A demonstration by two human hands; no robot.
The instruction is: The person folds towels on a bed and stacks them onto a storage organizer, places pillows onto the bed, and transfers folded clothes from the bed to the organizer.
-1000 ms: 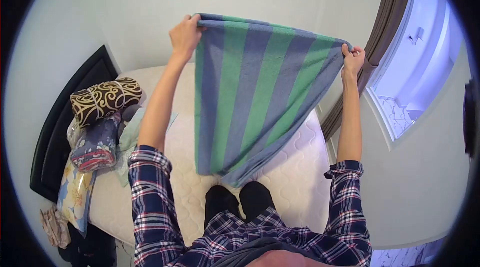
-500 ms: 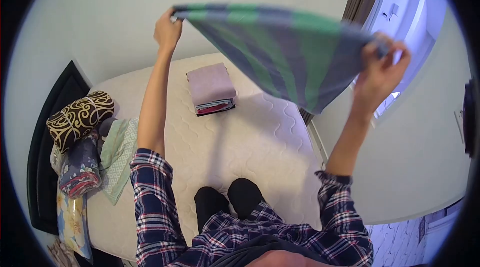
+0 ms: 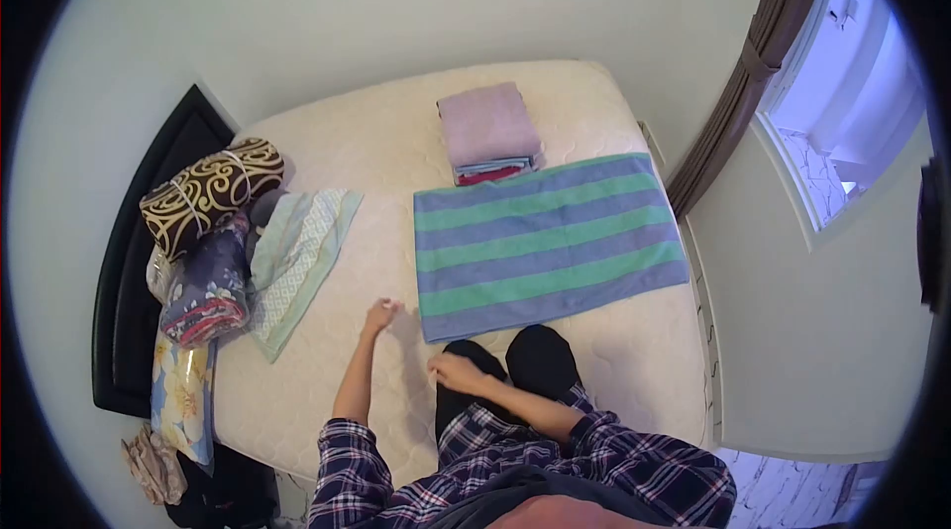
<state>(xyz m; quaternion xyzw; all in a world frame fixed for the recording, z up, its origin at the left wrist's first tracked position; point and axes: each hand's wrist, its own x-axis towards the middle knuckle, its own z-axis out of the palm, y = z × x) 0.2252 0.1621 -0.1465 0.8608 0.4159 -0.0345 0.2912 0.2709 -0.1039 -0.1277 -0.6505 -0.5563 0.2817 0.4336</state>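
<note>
The striped towel [image 3: 550, 250] lay spread on the right side of the mattress [image 3: 297, 400], just near of the folded stack [image 3: 488, 125]. The left hand [image 3: 380, 315], left of the towel, and right hand [image 3: 459, 374], over a knee [image 3: 483, 355], appeared empty; finger closure could not be told. Good handling called for smooth fabric, squared edges.

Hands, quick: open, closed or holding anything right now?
Left hand: nothing visible held; open or closed can't be told.
Right hand: loosely curled, nothing visible held; can't tell if closed.
</note>
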